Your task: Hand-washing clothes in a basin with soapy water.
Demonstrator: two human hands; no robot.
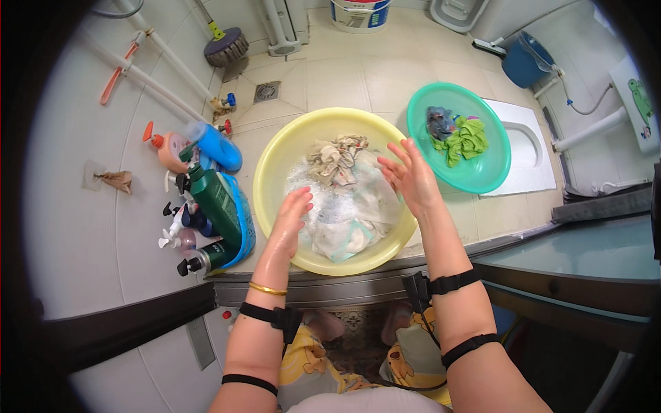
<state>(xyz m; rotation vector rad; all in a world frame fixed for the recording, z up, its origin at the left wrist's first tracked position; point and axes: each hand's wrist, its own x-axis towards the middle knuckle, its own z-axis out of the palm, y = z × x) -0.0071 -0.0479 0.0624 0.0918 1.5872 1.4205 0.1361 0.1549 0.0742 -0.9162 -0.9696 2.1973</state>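
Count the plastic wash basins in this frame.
2. The yellow basin sits in the middle under both hands, holding soapy laundry; the green basin lies to its right with a few cloths. No others show.

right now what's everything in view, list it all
yellow basin: 1, yellow, floor centre
laundry: wet pile, pale, in yellow basin with suds
green basin: 1, teal, right of yellow basin
cloths: green and grey, in green basin
bottles: several, green, blue, orange, white, left by wall
brush: 1, dark, top left
drain: 1, grey, floor
bucket: 1, white, top
blue bin: 1, top right
left hand: open, on laundry
right hand: open, above yellow basin's right side
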